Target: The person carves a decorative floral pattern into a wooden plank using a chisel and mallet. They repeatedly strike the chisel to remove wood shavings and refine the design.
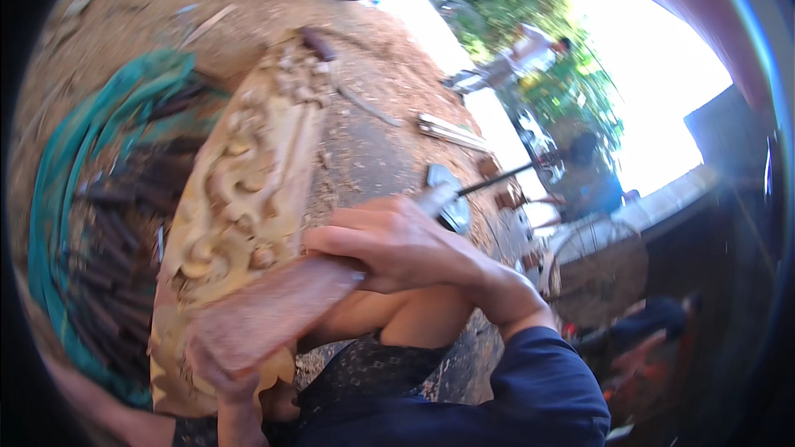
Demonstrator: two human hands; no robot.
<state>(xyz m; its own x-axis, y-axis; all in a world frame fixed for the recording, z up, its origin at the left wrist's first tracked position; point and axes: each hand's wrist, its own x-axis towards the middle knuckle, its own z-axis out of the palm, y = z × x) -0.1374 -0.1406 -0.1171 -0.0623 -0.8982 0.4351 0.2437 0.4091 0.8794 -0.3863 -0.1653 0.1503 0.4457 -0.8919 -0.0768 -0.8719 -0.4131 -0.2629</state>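
Tools [124, 232], dark and slender, lie heaped at the left within a teal strip of cloth [45, 207]; a foot or hand straying there could meet an edge, if any are sharp. Next comes the left hand [217, 371], low over the near end of the carved panel [236, 190]; its fingers look curled, but the wooden block [277, 310] covers them, so I cannot tell what that grip pinches. A stray blow from the block could bruise those fingers or chip the raised scrolls. The panel slants from near left to far centre; poor support, which I cannot judge, might let it shift. Farther right, the right hand [393, 240] has its grip closed around the block's right end; a loose hold could let it twist toward the bare leg [426, 323].
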